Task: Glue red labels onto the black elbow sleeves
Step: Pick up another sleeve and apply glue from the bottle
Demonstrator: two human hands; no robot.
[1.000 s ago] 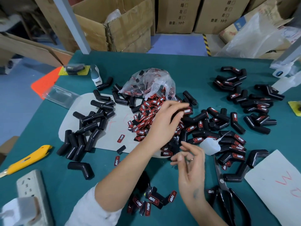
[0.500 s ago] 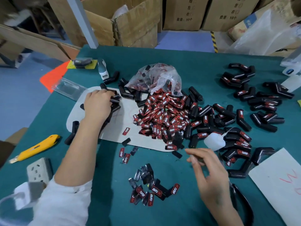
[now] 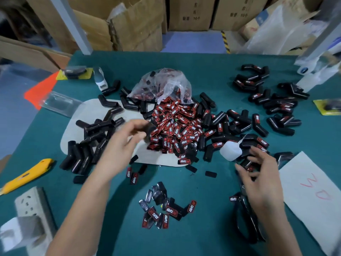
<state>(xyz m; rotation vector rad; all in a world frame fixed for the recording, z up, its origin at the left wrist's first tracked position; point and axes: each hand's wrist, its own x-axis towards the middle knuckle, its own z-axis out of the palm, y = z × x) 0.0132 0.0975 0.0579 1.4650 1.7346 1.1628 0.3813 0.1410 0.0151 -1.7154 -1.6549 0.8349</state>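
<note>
Since half a second ago my left hand (image 3: 127,137) has come off the unlabelled elbow sleeves (image 3: 92,137) at left toward the red labels (image 3: 177,124) heaped mid-surface, seemingly gripping one blurred sleeve. My right hand (image 3: 258,174) hovers, fingers spread, holding nothing, beside the glue bottle (image 3: 230,150). Sleeves look light and rubbery: grip one leg. Labels are thin; pinch edges.

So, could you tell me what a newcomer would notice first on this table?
Probably the heap of red labels spilling from a clear bag at the table's centre, ringed by black sleeves. Next, the two hands: the left hand holds something dark by the heap, the right hand reaches among labelled sleeves. A yellow knife lies far left.
</note>
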